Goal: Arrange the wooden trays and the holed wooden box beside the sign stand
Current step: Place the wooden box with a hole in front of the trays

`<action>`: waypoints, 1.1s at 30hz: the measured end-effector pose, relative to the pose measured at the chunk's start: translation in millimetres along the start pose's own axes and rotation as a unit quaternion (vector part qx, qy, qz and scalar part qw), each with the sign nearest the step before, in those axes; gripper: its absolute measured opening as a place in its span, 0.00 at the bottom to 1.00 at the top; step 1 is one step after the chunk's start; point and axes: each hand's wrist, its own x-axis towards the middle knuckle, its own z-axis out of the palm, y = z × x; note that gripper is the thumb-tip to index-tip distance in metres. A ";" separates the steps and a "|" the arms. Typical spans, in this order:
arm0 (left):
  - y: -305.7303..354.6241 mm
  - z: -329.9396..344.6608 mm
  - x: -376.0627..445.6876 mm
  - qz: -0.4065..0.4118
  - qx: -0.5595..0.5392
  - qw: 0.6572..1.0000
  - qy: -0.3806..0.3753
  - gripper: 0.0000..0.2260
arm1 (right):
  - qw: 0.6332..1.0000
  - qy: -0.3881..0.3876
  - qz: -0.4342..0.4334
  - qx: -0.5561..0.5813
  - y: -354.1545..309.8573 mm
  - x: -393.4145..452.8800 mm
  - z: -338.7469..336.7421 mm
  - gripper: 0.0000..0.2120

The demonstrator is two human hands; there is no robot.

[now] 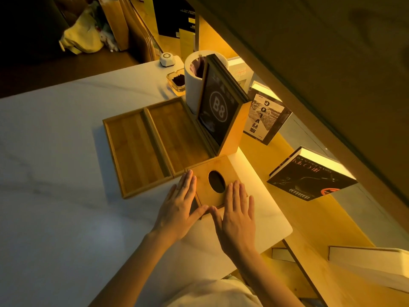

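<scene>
Two shallow wooden trays lie side by side on the white table: the left tray (135, 149) and the right tray (177, 134). The right one reaches the base of the sign stand (219, 111), a wooden frame with a dark "B8" card. Just in front of the stand sits the wooden box (212, 171) with an oval hole in its top. My left hand (181, 204) lies flat on the box's left edge, fingers spread. My right hand (236, 213) rests flat on the box's near right part. Neither hand grips it.
A white cylinder bin (192, 85), a glass ashtray (177, 82) and a small white device (167, 59) stand behind the trays. Books (309, 176) lean on the wooden ledge at the right. The table's right edge (285, 231) is close to the box.
</scene>
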 end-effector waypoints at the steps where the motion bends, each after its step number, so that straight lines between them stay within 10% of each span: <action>1: 1.9 0.4 3.1 0.000 -0.002 1.000 0.000 0.38 | 1.000 -0.002 -0.002 0.005 2.7 3.1 -0.5 0.34; 33: 44.0 6.5 54.1 -0.033 -0.010 0.999 -0.019 0.36 | 0.998 -0.033 -0.032 0.046 45.8 49.1 -25.3 0.36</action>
